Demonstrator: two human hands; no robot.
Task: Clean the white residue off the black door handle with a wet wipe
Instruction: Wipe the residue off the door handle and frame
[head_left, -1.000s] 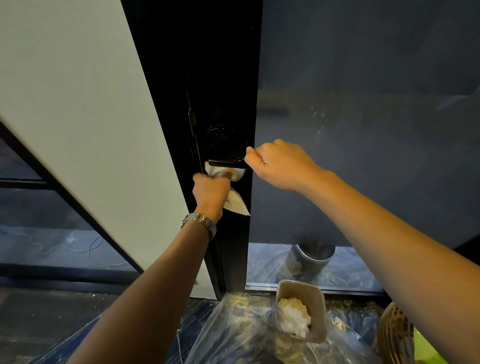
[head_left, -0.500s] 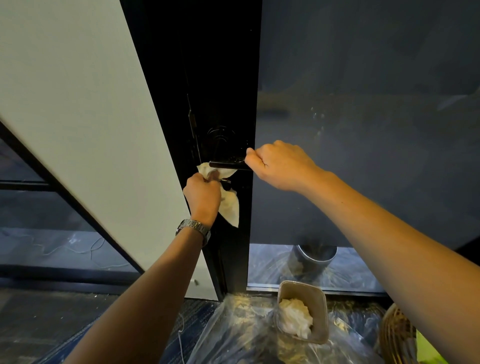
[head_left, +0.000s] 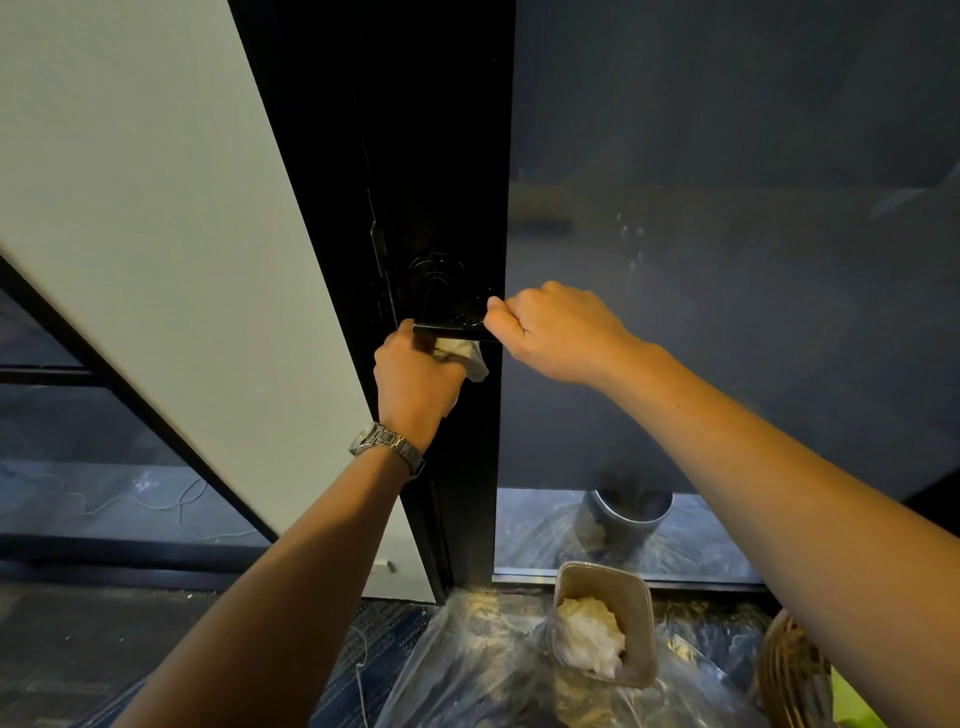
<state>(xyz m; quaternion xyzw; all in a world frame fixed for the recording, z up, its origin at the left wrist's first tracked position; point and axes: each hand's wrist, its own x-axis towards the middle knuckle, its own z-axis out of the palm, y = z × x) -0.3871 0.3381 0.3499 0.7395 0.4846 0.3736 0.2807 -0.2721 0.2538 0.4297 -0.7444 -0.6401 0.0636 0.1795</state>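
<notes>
Head view:
- The black door handle (head_left: 447, 330) is seen as a level bar on the black door (head_left: 441, 182), just beside the edge of a dark glass panel (head_left: 727, 208).
- The right end of the handle is grasped by the right hand (head_left: 556, 332), with the fingers curled round it.
- A crumpled wet wipe (head_left: 467, 356) is clenched in the left hand (head_left: 415, 379) and held up against the underside of the handle, near its left end. A corner of the wipe hangs free to the right of the knuckles.
- Whether any white residue is left on the handle cannot be told, as the bar is dark and glossy.
- A metal watch (head_left: 387, 444) is worn on the left wrist.
- A pale wall panel (head_left: 130, 208) is seen to the left of the door.
- On the floor below, a clear plastic sheet (head_left: 478, 665) is spread, and a beige tub (head_left: 639, 587) stands on it with crumpled white wipes (head_left: 589, 636) inside.
- A wicker basket (head_left: 789, 670) is partly seen at the lower right edge.
- A round grey bin (head_left: 631, 514) is seen through the clear strip at the foot of the glass.
</notes>
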